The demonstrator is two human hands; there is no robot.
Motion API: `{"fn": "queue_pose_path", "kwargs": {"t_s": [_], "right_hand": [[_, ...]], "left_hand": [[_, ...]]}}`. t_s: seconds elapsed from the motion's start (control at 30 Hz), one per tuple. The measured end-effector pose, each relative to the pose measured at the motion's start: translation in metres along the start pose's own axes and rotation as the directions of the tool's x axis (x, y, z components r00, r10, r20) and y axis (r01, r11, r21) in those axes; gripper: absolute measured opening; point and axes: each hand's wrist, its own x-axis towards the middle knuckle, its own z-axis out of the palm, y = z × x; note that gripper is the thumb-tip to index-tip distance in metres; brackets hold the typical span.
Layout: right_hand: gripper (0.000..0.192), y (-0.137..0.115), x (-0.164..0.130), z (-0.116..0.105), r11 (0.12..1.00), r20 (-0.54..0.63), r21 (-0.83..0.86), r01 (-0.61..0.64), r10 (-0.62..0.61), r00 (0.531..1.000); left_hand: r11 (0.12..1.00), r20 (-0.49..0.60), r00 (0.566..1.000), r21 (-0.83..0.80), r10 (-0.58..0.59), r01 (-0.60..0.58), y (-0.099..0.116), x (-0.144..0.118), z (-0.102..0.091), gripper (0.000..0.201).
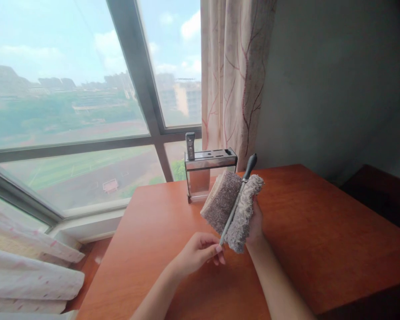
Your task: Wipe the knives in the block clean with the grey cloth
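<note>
A honing steel point(232, 212) with a slim grey rod and a black handle is held at a slant above the table, handle pointing up and away. Around it folds a fuzzy grey-brown cloth point(222, 198), one thick part on each side of the rod. My left hand point(202, 250) pinches the lower tip of the rod between thumb and fingers. Behind the cloth's right side, my right hand point(256, 224) grips the cloth; most of its fingers are hidden.
A metal-topped knife block point(210, 163) with clear sides stands at the table's far edge, one dark handle point(190, 146) upright in it. The brown wooden table point(306, 222) stands by a large window point(63, 98). Curtains point(236, 66) hang behind and at lower left.
</note>
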Motion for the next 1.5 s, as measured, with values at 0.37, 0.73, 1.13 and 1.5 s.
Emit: {"fn": "queue_pose_path", "kwargs": {"t_s": [0.37,0.73,1.13,1.5], "right_hand": [[0.042,-0.015,0.009,-0.009,0.987,-0.096,0.075,0.142,-0.135,0.986],[0.043,0.002,0.008,-0.007,0.997,-0.025,0.05,-0.063,0.065,0.998],[0.039,-0.01,0.011,-0.014,0.989,0.072,0.138,-0.059,0.05,0.996],[0.046,-0.015,0.018,-0.025,0.984,-0.108,-0.008,0.177,-0.176,0.978]], "left_hand": [[0.928,-0.104,0.994,0.371,0.015,0.025,0.015,-0.006,-0.008,0.027],[0.999,-0.183,0.982,0.002,0.042,-0.042,0.003,0.005,0.003,0.037],[0.993,-0.185,0.979,-0.06,0.088,-0.101,0.012,-0.002,-0.002,0.037],[0.815,-0.388,0.873,0.579,0.297,-0.02,0.003,0.005,-0.007,0.02]]}}
